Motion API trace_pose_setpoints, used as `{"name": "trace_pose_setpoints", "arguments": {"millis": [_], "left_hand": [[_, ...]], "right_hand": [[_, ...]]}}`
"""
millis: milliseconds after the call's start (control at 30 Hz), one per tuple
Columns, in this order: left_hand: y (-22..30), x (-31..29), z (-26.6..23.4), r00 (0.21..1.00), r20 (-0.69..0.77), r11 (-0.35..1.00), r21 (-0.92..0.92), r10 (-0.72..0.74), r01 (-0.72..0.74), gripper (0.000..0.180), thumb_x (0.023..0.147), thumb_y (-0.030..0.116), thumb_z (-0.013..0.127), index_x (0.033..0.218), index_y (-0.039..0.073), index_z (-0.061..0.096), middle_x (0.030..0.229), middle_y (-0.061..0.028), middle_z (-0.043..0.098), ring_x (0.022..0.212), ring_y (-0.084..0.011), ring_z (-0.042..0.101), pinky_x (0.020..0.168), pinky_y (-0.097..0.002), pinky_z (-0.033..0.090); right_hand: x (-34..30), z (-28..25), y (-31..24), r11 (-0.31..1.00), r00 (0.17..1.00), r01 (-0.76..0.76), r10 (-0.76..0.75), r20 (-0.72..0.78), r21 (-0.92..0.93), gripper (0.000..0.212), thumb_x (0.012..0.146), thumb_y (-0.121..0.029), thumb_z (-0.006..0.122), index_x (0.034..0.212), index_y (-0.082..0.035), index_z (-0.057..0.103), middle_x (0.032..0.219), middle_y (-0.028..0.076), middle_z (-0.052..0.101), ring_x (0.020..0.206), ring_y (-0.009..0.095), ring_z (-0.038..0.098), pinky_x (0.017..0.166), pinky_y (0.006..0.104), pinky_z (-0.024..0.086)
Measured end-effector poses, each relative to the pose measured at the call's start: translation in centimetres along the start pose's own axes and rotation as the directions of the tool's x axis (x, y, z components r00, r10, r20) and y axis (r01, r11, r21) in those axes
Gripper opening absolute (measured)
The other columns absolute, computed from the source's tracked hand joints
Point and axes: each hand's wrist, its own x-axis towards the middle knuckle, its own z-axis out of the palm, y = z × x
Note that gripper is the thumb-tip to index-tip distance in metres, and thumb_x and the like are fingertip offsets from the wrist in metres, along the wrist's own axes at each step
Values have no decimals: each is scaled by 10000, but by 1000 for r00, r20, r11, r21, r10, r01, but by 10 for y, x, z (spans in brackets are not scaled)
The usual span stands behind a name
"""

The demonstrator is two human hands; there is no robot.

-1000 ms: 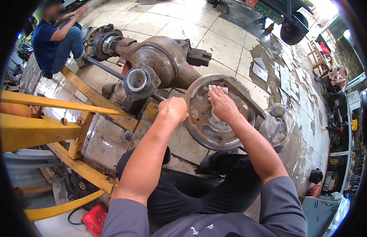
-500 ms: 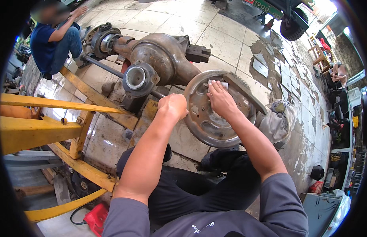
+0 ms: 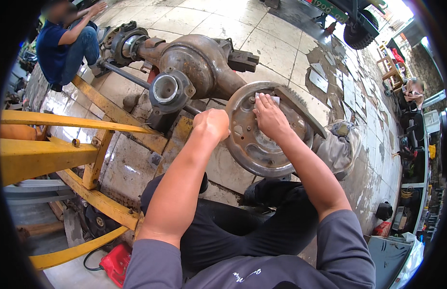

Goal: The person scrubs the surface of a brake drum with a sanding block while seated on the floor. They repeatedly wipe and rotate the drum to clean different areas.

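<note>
A round, worn metal brake backing plate (image 3: 240,151) stands tilted before me at the near end of a brown axle housing (image 3: 192,62). My left hand (image 3: 211,125) is closed in a fist against the plate's left rim; its fingertips are hidden behind the knuckles. High on the plate's face lies my right hand (image 3: 271,118), fingers together, pressing a small pale sheet (image 3: 276,99) to the metal. Most of the sheet is under the fingers, so I cannot tell if it is paper or cloth. A curved brake shoe (image 3: 303,113) sits along the plate's upper right edge.
Left of the axle stands a yellow steel frame (image 3: 50,161), with a red case (image 3: 116,265) below it. A flanged hub (image 3: 166,90) and a long rod (image 3: 125,74) lie nearby. Another person (image 3: 64,45) squats far left. Crumpled grey cloth (image 3: 339,149) is right of the plate.
The whole view has shifted slightly. Both hands keep nearly the same places on the plate, the right one still over the pale sheet.
</note>
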Motion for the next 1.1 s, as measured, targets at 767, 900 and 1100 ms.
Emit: {"name": "trace_pose_setpoints", "arguments": {"millis": [767,900,1100], "left_hand": [[-2,2,2,1000,1,999,-48,-13,13,374,861,353,734,1070,43,720,1122,-140,706,1082,-292,664,912,-394,529],[-2,4,3,1000,-4,999,-35,-24,23,378,859,355,735,1074,44,720,1127,-139,705,1082,-291,665,911,-392,529],[-2,6,4,1000,1,999,-36,-28,28,388,855,367,737,1082,53,719,1128,-136,706,1079,-291,667,913,-383,529]], "right_hand": [[-14,-5,-34,992,991,-101,106,80,-72,513,1014,-241,446,1389,108,422,1446,303,426,1365,420,412,1129,473,344],[-17,-5,-40,992,989,-116,119,83,-51,512,1012,-242,449,1383,109,425,1444,305,426,1369,417,407,1127,474,346],[-14,-6,-46,988,986,-134,141,90,-76,518,1009,-250,459,1377,113,426,1447,305,421,1375,419,398,1130,486,344]]}}
